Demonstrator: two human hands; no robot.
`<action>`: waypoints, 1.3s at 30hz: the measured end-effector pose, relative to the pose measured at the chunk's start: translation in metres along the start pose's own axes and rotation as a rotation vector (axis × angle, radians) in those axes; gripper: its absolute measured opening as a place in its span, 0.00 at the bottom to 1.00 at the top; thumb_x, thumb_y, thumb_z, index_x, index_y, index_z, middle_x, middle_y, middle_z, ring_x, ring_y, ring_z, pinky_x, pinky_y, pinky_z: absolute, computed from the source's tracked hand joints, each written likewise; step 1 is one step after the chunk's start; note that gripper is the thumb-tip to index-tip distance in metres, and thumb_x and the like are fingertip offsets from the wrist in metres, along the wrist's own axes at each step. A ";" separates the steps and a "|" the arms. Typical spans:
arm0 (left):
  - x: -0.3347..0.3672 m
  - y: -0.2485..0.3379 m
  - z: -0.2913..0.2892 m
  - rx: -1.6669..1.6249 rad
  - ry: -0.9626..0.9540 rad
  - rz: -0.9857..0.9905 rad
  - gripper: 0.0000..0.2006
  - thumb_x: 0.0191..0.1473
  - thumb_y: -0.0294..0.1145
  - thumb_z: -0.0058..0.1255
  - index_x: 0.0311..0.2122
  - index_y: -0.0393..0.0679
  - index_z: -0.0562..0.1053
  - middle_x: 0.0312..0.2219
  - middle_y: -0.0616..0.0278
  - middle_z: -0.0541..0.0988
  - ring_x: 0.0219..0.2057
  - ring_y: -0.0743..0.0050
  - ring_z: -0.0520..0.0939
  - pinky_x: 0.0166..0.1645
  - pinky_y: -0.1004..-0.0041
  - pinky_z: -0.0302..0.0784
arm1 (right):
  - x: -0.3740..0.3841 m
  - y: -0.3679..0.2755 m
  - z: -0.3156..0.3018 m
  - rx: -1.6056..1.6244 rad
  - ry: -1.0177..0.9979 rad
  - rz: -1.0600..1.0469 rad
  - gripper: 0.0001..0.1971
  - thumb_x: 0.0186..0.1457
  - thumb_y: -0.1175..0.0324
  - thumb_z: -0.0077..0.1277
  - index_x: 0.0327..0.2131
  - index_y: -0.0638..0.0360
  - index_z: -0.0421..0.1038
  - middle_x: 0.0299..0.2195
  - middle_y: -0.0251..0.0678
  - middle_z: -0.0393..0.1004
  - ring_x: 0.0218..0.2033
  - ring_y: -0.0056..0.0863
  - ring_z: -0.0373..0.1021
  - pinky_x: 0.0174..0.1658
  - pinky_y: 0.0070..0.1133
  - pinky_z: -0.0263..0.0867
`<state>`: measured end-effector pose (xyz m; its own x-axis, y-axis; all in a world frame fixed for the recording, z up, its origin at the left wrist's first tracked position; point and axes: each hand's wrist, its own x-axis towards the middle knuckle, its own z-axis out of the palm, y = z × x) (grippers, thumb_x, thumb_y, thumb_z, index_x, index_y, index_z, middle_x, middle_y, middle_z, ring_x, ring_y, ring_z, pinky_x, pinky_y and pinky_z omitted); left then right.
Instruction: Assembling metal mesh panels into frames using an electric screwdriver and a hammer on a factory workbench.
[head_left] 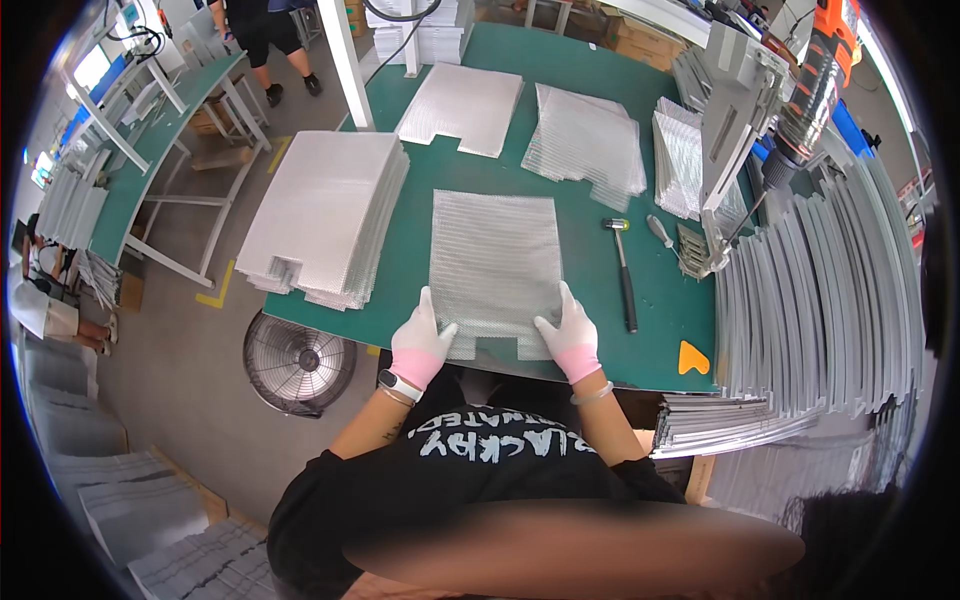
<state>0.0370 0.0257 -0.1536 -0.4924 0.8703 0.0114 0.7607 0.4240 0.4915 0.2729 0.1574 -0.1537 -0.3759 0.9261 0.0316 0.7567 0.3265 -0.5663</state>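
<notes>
A grey mesh panel with a notch in its near edge lies in front of me at the table's front. My left hand, in a white and pink glove, grips its near left corner. At the near right corner my right hand, gloved alike, holds the panel between thumb and fingers. Both thumbs rest on top; some fingers are hidden at the sides. To the left stands a thick stack of pale notched panels. Beyond the held panel lie a pale notched panel and a small mesh pile.
On the green table, right of the panel, are a hammer, a screwdriver and a yellow scraper. An orange power drill hangs by a metal stand. Long grey strips crowd the right side; a floor fan stands left.
</notes>
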 end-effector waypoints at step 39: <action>0.015 0.003 -0.032 0.127 0.038 0.211 0.37 0.50 0.48 0.60 0.63 0.43 0.63 0.56 0.47 0.70 0.56 0.48 0.72 0.60 0.54 0.67 | 0.018 -0.023 -0.031 -0.250 -0.211 0.038 0.34 0.53 0.49 0.56 0.60 0.53 0.63 0.45 0.48 0.73 0.46 0.45 0.73 0.49 0.33 0.70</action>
<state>0.0185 0.0324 -0.1240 -0.3309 0.9337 0.1365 0.8943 0.2641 0.3613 0.2652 0.1726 -0.1140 -0.4281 0.8873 -0.1716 0.8701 0.3533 -0.3436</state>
